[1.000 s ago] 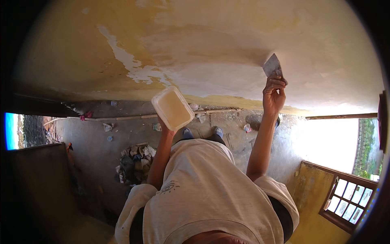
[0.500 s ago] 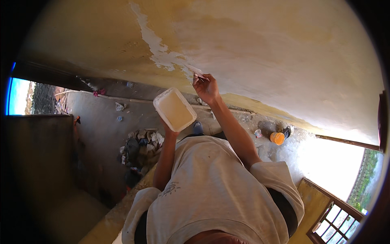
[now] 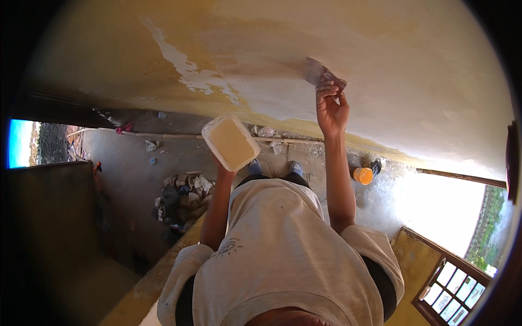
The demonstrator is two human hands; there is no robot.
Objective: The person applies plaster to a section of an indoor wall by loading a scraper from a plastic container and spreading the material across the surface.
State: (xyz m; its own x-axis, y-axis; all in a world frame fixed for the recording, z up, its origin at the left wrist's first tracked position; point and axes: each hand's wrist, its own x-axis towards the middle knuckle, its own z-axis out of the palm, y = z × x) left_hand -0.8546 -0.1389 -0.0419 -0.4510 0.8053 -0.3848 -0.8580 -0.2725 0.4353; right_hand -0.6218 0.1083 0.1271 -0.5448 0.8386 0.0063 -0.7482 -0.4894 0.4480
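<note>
My right hand (image 3: 333,111) is raised to the wall (image 3: 391,87), its fingers closed on a putty knife (image 3: 321,73) with a wide flat blade. The blade lies close to or against a pale coated part of the wall. A white rectangular plastic tub (image 3: 231,142) rests in my left hand (image 3: 222,167), tilted so its cream-coloured filling shows. Most of that hand is hidden under the tub. To the left of the blade, a jagged pale patch (image 3: 187,70) runs down the yellowish wall.
An orange bucket (image 3: 362,175) stands by the wall's foot at right, near a dark bag (image 3: 376,165). A rubbish heap (image 3: 184,198) lies on the floor at left. A long pole (image 3: 174,135) lies along the wall base. Bright doorway and barred window (image 3: 454,290) at right.
My right hand has moved right and up along the wall with the putty knife. The tub stays in my left hand, nearly where it was. My view has shifted slightly.
</note>
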